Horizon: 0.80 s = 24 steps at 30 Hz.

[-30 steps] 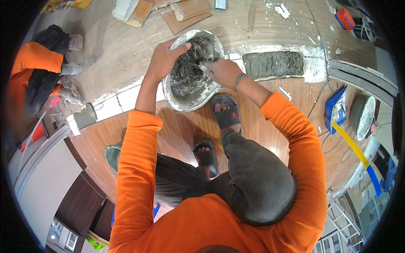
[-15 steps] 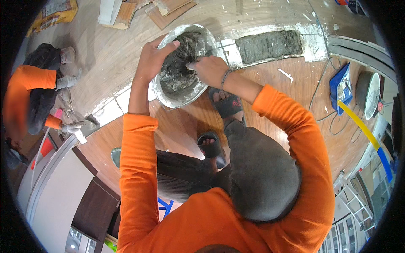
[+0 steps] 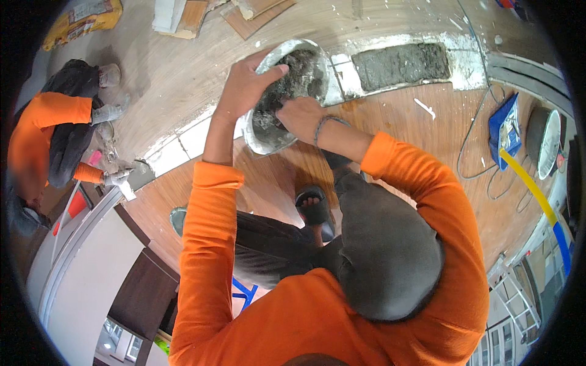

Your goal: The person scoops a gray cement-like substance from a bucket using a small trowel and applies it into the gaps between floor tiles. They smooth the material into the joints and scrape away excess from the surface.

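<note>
A whitish basin (image 3: 251, 138) is tipped on its side edge above the floor, with wet grey mortar (image 3: 300, 66) coating its inside. My left hand (image 3: 244, 88) grips the basin's left rim, thumb over the edge and the other fingers hidden behind the wall. Inside the basin's near right part is my right hand (image 3: 301, 118), its fingers curled down at the mortar. Whatever those fingers hold, if anything, is hidden. To the right of the basin, a rectangular patch of grey mortar (image 3: 401, 64) fills a gap in the white-smeared floor strip.
A co-worker in orange (image 3: 61, 110) crouches at left, gloved hands near the strip. At right lie a blue dustpan (image 3: 505, 128) with a yellow handle, a dark round pan (image 3: 542, 143) and a loose cable (image 3: 462, 155). Wood offcuts (image 3: 259, 17) and a yellow sack (image 3: 82, 21) lie beyond.
The basin has tilted further, its opening now looking narrower. My left hand has turned with it, still on the rim. My right hand has shifted toward the basin's near side.
</note>
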{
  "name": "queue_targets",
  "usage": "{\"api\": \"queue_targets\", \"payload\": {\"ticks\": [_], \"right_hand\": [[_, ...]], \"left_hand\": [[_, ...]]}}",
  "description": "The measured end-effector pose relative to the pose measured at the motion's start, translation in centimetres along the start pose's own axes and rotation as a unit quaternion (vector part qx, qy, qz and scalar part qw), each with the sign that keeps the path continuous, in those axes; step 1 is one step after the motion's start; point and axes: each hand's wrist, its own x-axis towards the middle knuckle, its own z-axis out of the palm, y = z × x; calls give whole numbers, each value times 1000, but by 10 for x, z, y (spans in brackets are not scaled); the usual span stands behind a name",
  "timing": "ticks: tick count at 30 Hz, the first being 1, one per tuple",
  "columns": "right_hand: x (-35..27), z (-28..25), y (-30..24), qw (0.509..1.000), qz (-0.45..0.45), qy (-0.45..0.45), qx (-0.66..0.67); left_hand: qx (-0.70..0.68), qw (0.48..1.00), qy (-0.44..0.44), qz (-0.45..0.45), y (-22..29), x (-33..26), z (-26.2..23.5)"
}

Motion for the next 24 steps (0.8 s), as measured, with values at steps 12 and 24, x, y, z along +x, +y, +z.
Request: {"api": "queue_targets", "payload": {"ticks": [12,24], "right_hand": [[7,-14,58,987,117,103,-33],[-9,38,51,947,91,-32,305]], "left_hand": [[-103,991,39,-72,-7,0,-10],[-93,989,66,-89,-22,-28,-14]]}}
